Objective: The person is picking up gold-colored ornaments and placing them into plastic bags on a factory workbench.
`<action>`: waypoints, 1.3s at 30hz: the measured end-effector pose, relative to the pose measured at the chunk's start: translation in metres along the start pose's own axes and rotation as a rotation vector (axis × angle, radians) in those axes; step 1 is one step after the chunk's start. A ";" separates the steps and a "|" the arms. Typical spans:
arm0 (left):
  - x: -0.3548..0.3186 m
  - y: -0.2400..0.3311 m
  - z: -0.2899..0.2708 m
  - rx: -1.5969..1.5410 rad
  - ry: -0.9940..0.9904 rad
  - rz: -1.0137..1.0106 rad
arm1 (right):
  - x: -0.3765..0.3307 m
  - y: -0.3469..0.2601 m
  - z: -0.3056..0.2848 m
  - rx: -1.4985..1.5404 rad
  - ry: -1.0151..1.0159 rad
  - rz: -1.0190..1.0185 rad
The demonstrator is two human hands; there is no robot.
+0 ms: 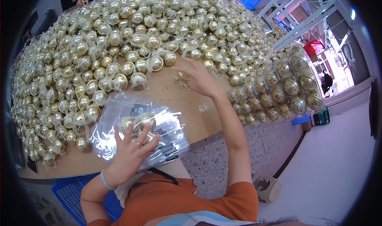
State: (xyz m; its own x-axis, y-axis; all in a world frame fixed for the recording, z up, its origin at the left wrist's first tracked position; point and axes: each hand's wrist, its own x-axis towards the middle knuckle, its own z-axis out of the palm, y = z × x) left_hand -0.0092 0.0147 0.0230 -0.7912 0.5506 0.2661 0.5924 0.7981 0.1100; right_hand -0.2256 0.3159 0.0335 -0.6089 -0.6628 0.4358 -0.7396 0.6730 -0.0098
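My left hand [133, 148] lies with its fingers spread over a clear plastic bag [105, 136] at the table's near edge. Gold ball ornaments [146, 119] show around and beneath those fingers; glare on the film hides part of them. Farther off and to the right, my right hand [199, 78] is at the edge of the large pile, its thumb and forefinger about a single gold ball ornament [184, 75]. Dark marks and pale ribbons cover the piled gold ball ornaments [119, 39].
Packed rows of gold balls in clear trays [274, 90] stand at the table's right edge. Bare brown tabletop [203, 118] shows between pile and bag. A blue plastic crate [69, 194] sits below at left, a beige stool [268, 188] at right. Another person's hand [82, 1] is beyond the pile.
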 end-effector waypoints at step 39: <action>0.028 -0.009 0.004 -0.257 -0.043 0.046 | -0.126 -0.113 -0.022 0.831 -0.059 0.627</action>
State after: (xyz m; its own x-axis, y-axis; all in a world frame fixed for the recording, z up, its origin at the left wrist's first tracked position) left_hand -0.0376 0.0241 0.0256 -0.7648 0.5994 0.2361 0.6429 0.6864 0.3400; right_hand -0.0587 0.3308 -0.0007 -0.9484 -0.3026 0.0943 -0.2367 0.4784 -0.8456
